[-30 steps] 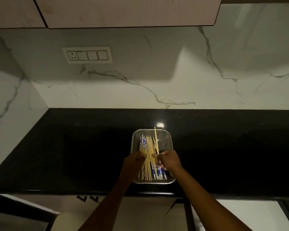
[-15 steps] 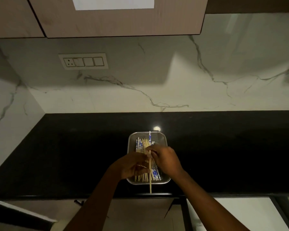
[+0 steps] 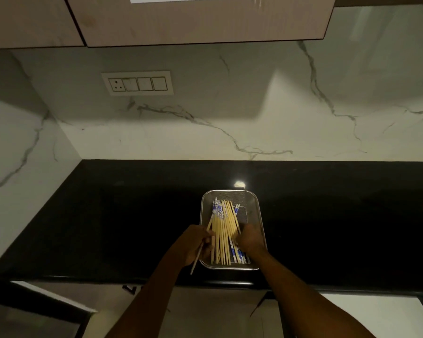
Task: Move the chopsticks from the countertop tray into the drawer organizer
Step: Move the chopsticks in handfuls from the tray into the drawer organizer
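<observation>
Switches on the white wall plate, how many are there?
3, in a row on the white rectangular wall plate, right of its socket: left switch, middle switch, right switch. None appear hidden.

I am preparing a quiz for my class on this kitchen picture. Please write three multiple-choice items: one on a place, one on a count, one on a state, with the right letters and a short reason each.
1. Where does the silver metal mesh tray stand?
A) in an open drawer
B) on the black stone countertop
C) on a wall shelf

2. How many switches sit beside the socket on the white wall panel?
A) one
B) three
C) five

3. What does the left hand do?
A) lies flat on the counter
B) grips the tray's rim
C) holds one thin pale chopstick

Answers: 1 B, the tray rests on the dark counter. 2 B, three plates follow the socket. 3 C, one stick slants out of its curled fingers.
</observation>
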{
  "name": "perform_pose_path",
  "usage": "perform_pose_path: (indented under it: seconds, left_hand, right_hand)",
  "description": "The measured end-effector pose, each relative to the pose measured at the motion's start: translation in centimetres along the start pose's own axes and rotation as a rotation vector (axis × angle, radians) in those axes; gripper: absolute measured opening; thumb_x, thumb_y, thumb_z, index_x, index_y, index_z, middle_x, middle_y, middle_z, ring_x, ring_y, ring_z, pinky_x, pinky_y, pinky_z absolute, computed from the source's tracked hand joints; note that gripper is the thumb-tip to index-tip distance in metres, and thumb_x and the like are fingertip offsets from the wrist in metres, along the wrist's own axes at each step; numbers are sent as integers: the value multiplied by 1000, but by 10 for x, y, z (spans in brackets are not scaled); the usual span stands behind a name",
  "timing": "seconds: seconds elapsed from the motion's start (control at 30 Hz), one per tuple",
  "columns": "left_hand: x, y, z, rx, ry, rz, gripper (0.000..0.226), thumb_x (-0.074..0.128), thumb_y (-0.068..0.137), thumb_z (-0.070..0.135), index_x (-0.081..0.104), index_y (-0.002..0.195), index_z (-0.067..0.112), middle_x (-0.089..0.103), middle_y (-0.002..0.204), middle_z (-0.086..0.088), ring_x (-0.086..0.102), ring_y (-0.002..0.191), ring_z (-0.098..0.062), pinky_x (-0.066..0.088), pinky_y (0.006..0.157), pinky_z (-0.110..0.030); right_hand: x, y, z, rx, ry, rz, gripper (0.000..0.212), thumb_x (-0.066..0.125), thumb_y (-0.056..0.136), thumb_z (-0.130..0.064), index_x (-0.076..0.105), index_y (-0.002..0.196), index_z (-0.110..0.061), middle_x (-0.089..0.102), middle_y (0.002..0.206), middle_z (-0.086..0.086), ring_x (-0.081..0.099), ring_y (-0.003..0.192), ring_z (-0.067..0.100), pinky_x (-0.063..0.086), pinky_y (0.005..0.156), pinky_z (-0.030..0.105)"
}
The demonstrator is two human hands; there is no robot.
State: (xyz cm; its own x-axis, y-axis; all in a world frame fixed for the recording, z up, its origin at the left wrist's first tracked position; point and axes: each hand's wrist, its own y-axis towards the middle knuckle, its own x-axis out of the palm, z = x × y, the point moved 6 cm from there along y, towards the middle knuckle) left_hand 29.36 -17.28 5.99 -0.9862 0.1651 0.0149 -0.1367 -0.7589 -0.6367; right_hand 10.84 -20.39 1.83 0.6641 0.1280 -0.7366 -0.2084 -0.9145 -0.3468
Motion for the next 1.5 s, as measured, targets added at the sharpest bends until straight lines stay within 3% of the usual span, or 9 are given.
perform_pose_path:
  seconds: [0.23,0.33,0.47,0.7,1.03,1.17,1.3,1.4,1.5]
  left_hand:
    - [-5,8,-5,18,-69,60,13,54,97,14,60,88,7,48,60,4,35,44,-6,30,47,-20]
    - [-2,7,-8,-14,-150,46,17,53,98,11,65,101,-1,61,68,-3,52,52,-9,43,50,-18]
    - [8,1,-8,-65,-341,-43,22,51,99,4,61,114,-9,75,95,-24,76,82,-32,62,67,-35]
    - [37,-9,-5,-61,-265,-220,28,56,97,8,62,119,-7,75,103,-24,74,94,-38,61,82,-48]
    - [61,-16,0,34,-87,-225,15,50,102,6,62,108,-1,79,88,-16,77,89,-36,62,67,-38]
    - [61,-18,-3,18,-52,-287,15,54,100,4,61,110,-4,76,98,-26,76,93,-39,63,72,-38]
    - [51,-13,-10,-18,-21,-241,14,57,99,4,64,108,-4,78,94,-20,77,89,-33,63,70,-35]
    - [40,-8,-13,-24,-16,-183,19,54,100,8,62,112,-4,79,94,-17,77,89,-31,63,74,-36]
    - [35,-7,-17,-11,7,-151,21,51,101,8,62,115,-3,78,98,-16,77,91,-31,63,78,-38]
  right_hand:
    - [3,6,10,107,78,-63,14,62,96,-19,66,106,-10,69,99,7,68,85,14,57,69,24]
    - [-11,-1,11,56,193,36,8,68,92,-20,69,97,-14,71,91,2,71,84,12,60,78,31]
    - [-36,-23,4,-142,530,64,4,71,90,-22,70,91,-18,72,70,5,68,52,5,55,51,20]
    - [-57,-54,-12,-406,483,65,29,64,85,2,78,96,-21,77,87,-10,72,79,0,53,68,6]
    - [-48,-63,-17,-452,381,90,27,55,93,-4,71,103,-23,73,88,-6,71,81,3,60,71,23]
    - [-45,-58,-18,-467,347,68,31,53,93,0,70,109,-20,71,91,-9,68,84,-1,53,70,8]
    - [-38,-48,-17,-402,387,26,36,55,89,2,63,110,-26,72,89,-1,71,78,8,55,65,17]
    - [-27,-28,-9,-190,326,64,15,60,94,-11,63,106,-20,69,88,-1,69,74,7,55,61,18]
    - [-6,-14,5,-32,97,-67,14,63,96,-25,66,104,-13,70,96,5,70,86,15,59,78,29]
